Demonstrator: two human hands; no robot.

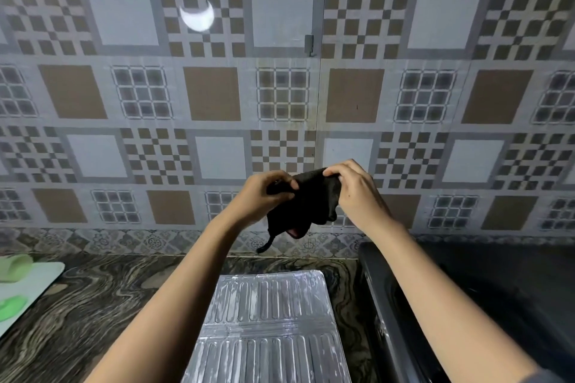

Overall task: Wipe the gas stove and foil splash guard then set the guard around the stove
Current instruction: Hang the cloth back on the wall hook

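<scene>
Both hands hold a black cloth (306, 205) up in front of the tiled wall. My left hand (264, 196) grips its left edge and my right hand (354, 193) pinches its top right edge. The cloth hangs crumpled between them, with a thin loop dangling below. Folded flat, the silver foil splash guard (267, 323) lies on the dark marbled counter (93, 305) beneath my arms. The black gas stove (482, 295) stands at the right, partly hidden by my right forearm.
A white board (28, 286) with green items on it lies at the counter's left edge. The patterned tile wall (280, 87) rises directly behind the counter. A small hook (309, 44) is fixed to the wall.
</scene>
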